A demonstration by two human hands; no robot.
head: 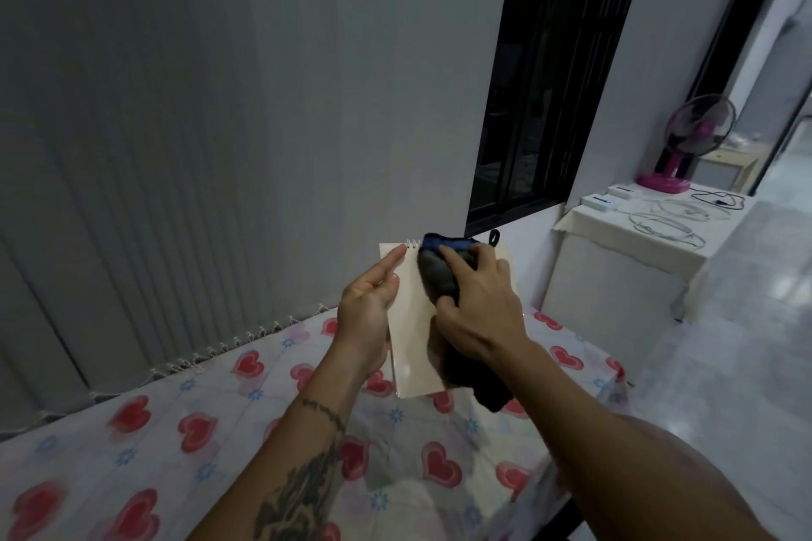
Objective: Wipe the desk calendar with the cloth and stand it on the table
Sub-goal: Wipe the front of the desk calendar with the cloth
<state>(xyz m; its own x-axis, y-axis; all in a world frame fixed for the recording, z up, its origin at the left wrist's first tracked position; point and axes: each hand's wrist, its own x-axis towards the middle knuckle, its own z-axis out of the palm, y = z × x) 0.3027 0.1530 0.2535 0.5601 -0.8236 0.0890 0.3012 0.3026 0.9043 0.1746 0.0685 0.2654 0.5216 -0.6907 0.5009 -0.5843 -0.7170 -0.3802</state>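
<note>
Two hands up in front of the camera, both on the desk calendar [413, 316], which is held in the air above the bench [145, 444], not standing on it. Calendar is a pale cream card, spiral binding at its top edge, blank face toward the camera, tilted slightly with its lower end nearer the person.

Left hand [369, 312] grips the calendar's left edge: thumb on the front face, forefinger stretched straight up along the card toward the spiral, the other fingers behind it and out of sight.

Right hand [476, 303] is closed around the cloth [439, 281] and presses it onto the calendar's upper right area, fingers curled over the bundle, thumb tucked at its lower edge. Cloth is dark grey with a blue part at the top; a loose tail hangs below the right wrist, past the calendar's bottom edge.

Bench carries a white covering with red hearts and small blue flowers, fringe along the far edge, against a grey wall.

Far right: a second bench [624, 220] under a cream cover, with a pink fan [690, 141], cables and small white boxes.
</note>
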